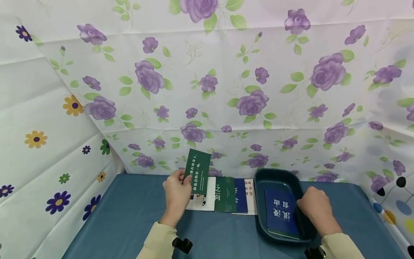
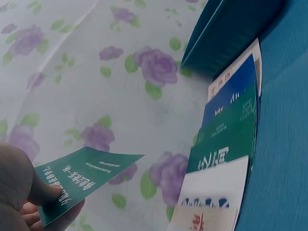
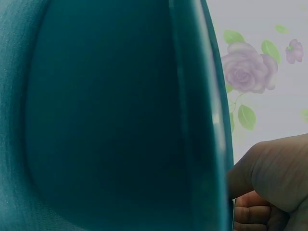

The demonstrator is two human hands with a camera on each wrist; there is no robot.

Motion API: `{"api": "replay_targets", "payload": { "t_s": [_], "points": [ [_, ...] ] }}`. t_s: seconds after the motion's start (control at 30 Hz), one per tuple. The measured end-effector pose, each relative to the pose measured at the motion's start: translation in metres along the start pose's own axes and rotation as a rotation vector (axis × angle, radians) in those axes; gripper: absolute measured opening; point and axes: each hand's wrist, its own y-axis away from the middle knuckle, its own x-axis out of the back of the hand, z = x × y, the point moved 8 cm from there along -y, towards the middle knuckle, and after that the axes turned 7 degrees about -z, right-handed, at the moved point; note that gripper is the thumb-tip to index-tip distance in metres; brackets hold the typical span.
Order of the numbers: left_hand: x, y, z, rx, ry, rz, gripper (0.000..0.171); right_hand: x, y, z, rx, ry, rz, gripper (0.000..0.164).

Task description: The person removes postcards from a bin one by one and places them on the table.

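Note:
My left hand point(image 1: 176, 198) pinches a dark green card point(image 1: 201, 169) with white writing between thumb and fingers, tilted up above the left end of a row of overlapping cards. In that row lie a white card point(image 1: 211, 201), another green card point(image 1: 226, 194), a blue card point(image 1: 240, 201) and a cream card point(image 1: 250, 194). On the right side of a dark teal tray point(image 1: 275, 180), my right hand point(image 1: 316, 208) grips the rim. Inside the tray a blue card point(image 1: 281, 212) with white writing tops a small stack. The right wrist view shows the thumb point(image 3: 243, 180) against the rim.
A blue-green cloth point(image 1: 223, 233) covers the table. Behind it hangs a white sheet point(image 1: 226, 108) with purple flowers, close to the back edge. Another flowered sheet point(image 1: 42, 172) closes off the left, and a dotted one point(image 1: 394, 201) the right.

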Motion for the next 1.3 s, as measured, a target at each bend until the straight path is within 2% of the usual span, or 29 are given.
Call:
{"api": "replay_targets", "payload": {
  "t_s": [0.23,0.47,0.7,1.0,1.3],
  "points": [
    [0.011,-0.001,-0.020,0.042,-0.055,0.022,0.021,0.000,0.001,0.001,0.000,-0.006,0.009,0.020],
    [0.023,-0.002,-0.039,0.074,-0.081,0.048,0.017,-0.003,0.001,0.002,0.003,-0.024,0.019,0.022],
    [0.029,-0.001,-0.064,0.160,-0.113,0.042,0.015,-0.004,0.001,0.001,0.008,-0.025,0.017,0.026],
    [0.028,-0.001,-0.091,0.241,-0.144,-0.006,0.021,-0.002,0.002,0.001,0.015,-0.034,0.051,0.026],
    [0.016,0.003,-0.112,0.334,-0.147,-0.099,0.029,-0.002,0.002,0.002,0.007,-0.032,0.042,0.023]
  ]
}}
